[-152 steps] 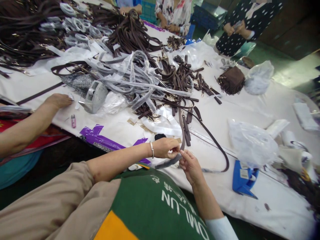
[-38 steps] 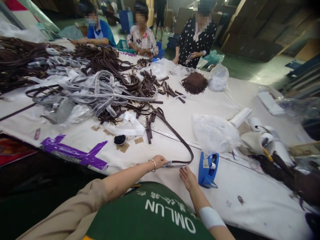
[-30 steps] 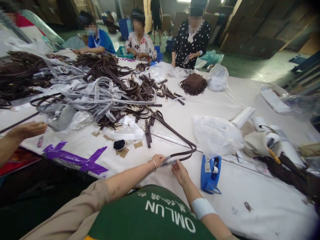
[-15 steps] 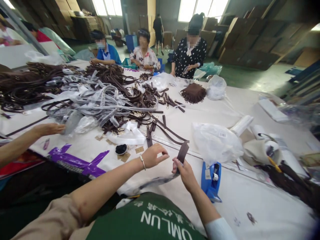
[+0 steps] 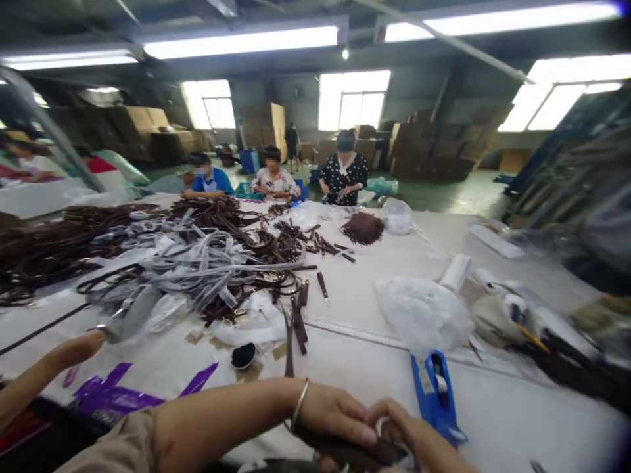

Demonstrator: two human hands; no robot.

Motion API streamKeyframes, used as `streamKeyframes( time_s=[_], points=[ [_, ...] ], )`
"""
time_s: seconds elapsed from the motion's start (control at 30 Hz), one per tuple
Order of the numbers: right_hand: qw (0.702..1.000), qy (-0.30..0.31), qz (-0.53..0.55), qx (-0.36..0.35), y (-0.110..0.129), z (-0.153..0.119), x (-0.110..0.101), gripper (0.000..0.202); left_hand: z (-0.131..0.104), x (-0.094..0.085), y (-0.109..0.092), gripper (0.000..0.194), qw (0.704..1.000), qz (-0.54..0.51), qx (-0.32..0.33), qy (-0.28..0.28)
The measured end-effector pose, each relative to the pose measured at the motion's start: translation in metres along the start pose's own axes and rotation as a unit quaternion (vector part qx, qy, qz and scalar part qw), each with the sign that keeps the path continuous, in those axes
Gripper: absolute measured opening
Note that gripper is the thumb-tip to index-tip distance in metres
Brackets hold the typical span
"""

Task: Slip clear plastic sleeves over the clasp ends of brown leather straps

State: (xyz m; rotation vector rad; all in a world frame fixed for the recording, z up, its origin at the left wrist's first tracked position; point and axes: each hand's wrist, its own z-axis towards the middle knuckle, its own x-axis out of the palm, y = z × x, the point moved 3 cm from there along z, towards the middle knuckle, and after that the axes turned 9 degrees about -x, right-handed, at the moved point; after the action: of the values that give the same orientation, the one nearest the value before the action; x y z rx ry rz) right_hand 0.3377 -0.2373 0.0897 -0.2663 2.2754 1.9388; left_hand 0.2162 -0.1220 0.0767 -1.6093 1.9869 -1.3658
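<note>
My left hand (image 5: 338, 414), with a bangle at its wrist, is closed on a dark brown strap (image 5: 345, 450) at the bottom of the view. Close against it, my right hand (image 5: 411, 430) has its fingers bent round the same strap's right end, partly blurred and cut off by the frame. Ahead of my hands, several brown straps with metal clips (image 5: 298, 325) lie on the white table (image 5: 345, 355). A small round container of black material (image 5: 243, 356) sits left of them.
A blue tape dispenser (image 5: 436, 397) stands right of my hands, below a clear plastic bag (image 5: 424, 315). Tangled straps and grey wrapping (image 5: 197, 256) cover the left side. Another person's hand (image 5: 81, 348) reaches in at left. Several people are across the table.
The view has tilted up. My hands have come together low in the frame, and my left hand has closed on the brown strap. Long straps ahead have been pulled nearer.
</note>
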Motion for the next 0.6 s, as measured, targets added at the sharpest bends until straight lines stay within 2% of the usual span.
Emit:
streamKeyframes(
  time_s=[0.07,0.17,0.27,0.4,0.53,0.6],
  points=[
    [0.996,-0.083,0.004,-0.035,0.021,-0.009,0.005,0.043,-0.011,0.012,-0.002,0.046,0.996,-0.083,0.006,0.025],
    [0.971,-0.226,-0.007,-0.077,0.035,-0.006,0.013,0.036,-0.023,0.013,-0.001,0.044,0.991,-0.125,0.027,-0.024],
    [0.934,-0.344,0.030,-0.089,0.020,-0.001,0.030,0.041,-0.028,0.005,0.013,0.044,0.983,-0.170,0.036,-0.060],
    [0.895,-0.433,0.079,-0.075,-0.013,-0.004,0.061,0.045,-0.030,-0.008,0.037,0.051,0.973,-0.217,0.035,-0.069],
    [0.834,-0.549,-0.054,-0.021,-0.026,-0.029,0.100,0.039,-0.027,-0.017,0.058,0.046,0.971,-0.224,0.021,-0.082],
    [0.817,-0.564,-0.113,0.031,-0.026,-0.039,0.125,0.038,-0.023,-0.015,0.067,0.043,0.970,-0.222,0.031,-0.095]
  ],
)
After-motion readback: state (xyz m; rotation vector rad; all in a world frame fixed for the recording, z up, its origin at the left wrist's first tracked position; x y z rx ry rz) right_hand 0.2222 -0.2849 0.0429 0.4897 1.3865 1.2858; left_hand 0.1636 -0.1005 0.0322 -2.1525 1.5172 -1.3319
